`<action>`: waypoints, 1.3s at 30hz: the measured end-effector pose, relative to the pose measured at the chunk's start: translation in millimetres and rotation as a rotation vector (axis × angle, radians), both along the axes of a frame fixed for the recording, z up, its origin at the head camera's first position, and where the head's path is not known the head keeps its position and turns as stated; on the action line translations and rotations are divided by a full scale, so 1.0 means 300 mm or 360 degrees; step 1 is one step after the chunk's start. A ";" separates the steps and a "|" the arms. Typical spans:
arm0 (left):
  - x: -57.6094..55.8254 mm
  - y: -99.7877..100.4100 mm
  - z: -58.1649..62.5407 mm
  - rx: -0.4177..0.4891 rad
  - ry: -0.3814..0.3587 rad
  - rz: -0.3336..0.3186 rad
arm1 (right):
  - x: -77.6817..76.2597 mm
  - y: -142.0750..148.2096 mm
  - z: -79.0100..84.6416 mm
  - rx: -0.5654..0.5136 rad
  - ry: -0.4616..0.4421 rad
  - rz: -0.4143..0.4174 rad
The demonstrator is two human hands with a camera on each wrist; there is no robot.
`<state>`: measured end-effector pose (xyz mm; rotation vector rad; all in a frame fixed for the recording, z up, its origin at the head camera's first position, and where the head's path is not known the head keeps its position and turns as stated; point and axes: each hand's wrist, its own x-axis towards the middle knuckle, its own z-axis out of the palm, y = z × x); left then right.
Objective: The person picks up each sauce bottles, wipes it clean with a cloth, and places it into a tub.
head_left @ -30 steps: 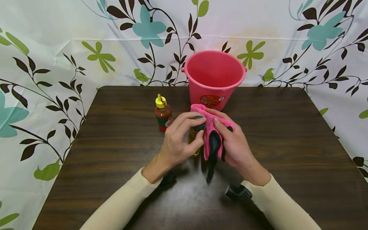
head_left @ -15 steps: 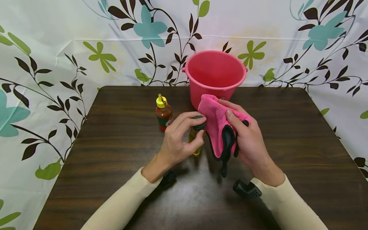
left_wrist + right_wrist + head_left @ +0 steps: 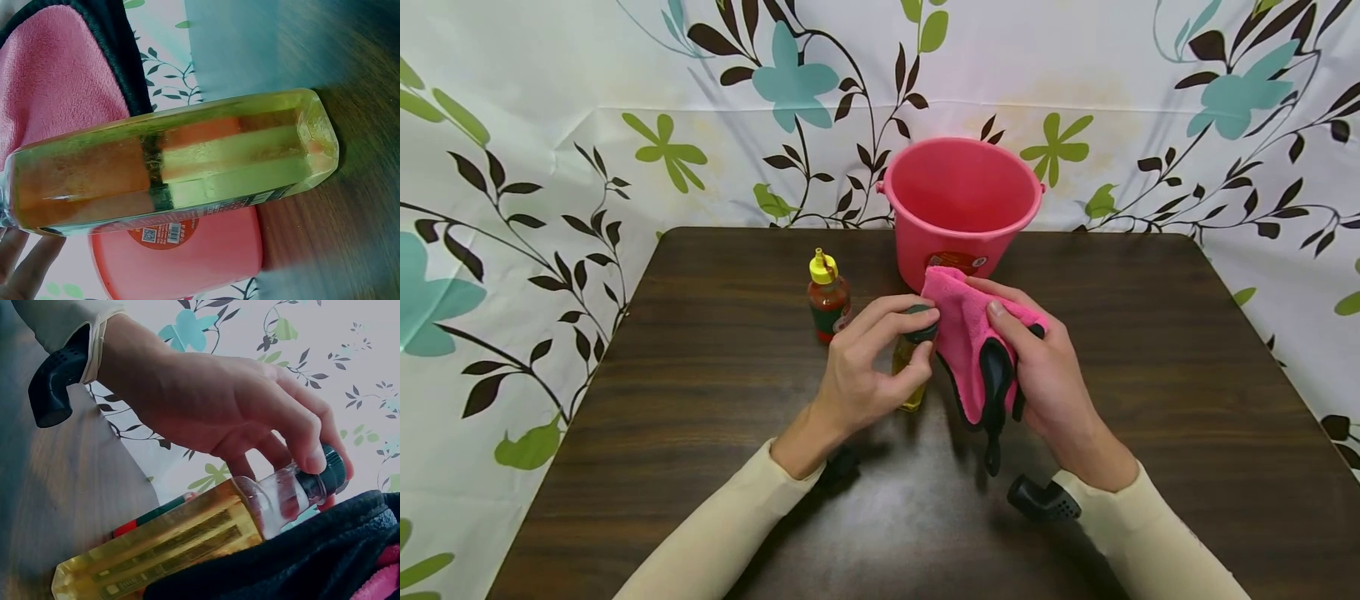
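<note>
My left hand (image 3: 876, 350) grips the dark cap (image 3: 328, 472) of a clear bottle of yellow liquid (image 3: 231, 159), thumb and fingers around it. The bottle stands upright on the table, partly behind that hand in the head view. In my right hand (image 3: 1048, 367) is a folded pink cloth with black edging (image 3: 958, 333), pinched under the thumb, its lower corners hanging down. The cloth is just right of the bottle; whether they touch, I cannot tell.
A pink bucket (image 3: 917, 242) stands at the table's back, behind the cloth. Left of the bottle is a red sauce bottle with a yellow nozzle cap (image 3: 829, 304). The dark wood table (image 3: 737, 350) meets a floral curtain (image 3: 722, 167) at the back.
My right hand has moved the cloth rightward, away from the left hand; it rose, then dropped slightly. My left hand keeps its hold on the bottle cap.
</note>
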<state>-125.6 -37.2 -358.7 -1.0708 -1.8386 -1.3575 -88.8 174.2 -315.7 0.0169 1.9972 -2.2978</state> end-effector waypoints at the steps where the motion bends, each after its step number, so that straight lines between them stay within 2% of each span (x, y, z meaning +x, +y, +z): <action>1: 0.000 0.001 -0.001 0.0002 0.0004 -0.0001 | 0.001 -0.001 -0.003 0.0002 -0.0013 -0.0002; 4: 0.001 0.003 -0.002 -0.0002 0.0026 0.0039 | 0.002 -0.003 -0.012 -0.0002 -0.0034 -0.0011; 9: 0.002 0.002 0.006 -0.0009 0.0070 0.0165 | 0.002 -0.010 -0.022 -0.0006 -0.0027 -0.0004; 16: 0.002 -0.002 0.015 -0.0021 0.0067 0.0199 | 0.003 -0.024 -0.028 -0.0006 0.0021 0.0011; 22: 0.003 -0.007 0.019 -0.0031 0.0023 0.0165 | 0.010 -0.042 -0.033 -0.0023 0.0060 0.0021; 31: -0.008 -0.008 0.007 -0.0047 -0.0059 0.0046 | 0.010 -0.076 -0.037 -0.0090 0.0139 0.0013; 35: -0.009 -0.006 0.008 -0.0063 -0.0087 0.0012 | 0.002 -0.092 -0.048 -0.0052 0.0224 0.0013; 39: -0.011 -0.003 0.011 -0.0063 -0.0063 0.0004 | -0.007 -0.111 -0.066 0.0037 0.0342 0.0065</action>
